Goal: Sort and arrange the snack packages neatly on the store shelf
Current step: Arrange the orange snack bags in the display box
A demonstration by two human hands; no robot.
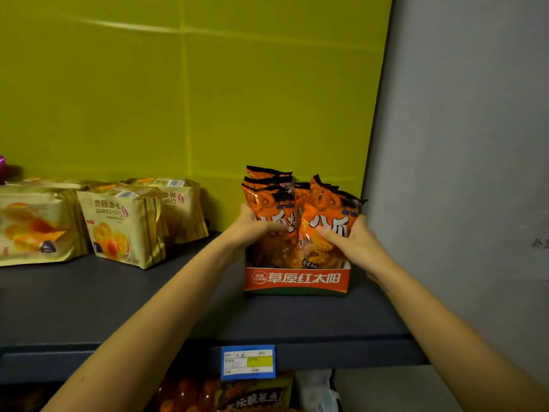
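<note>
Several orange snack bags stand upright in two rows inside a red cardboard display box point(297, 280) at the right end of the dark shelf point(148, 298). My left hand point(252, 227) grips the left row of orange bags point(271, 203) from its left side, fingers curled over the front bag. My right hand point(353, 242) grips the right row of orange bags point(326, 209) from the right, thumb across the front bag. Both forearms reach in from below.
Beige croissant packs point(124, 224) lie and lean in stacks at the shelf's left. A yellow-green back panel point(208, 99) rises behind; a grey wall point(460, 173) closes the right side. A blue price tag point(248, 362) hangs on the shelf edge, with more packages below.
</note>
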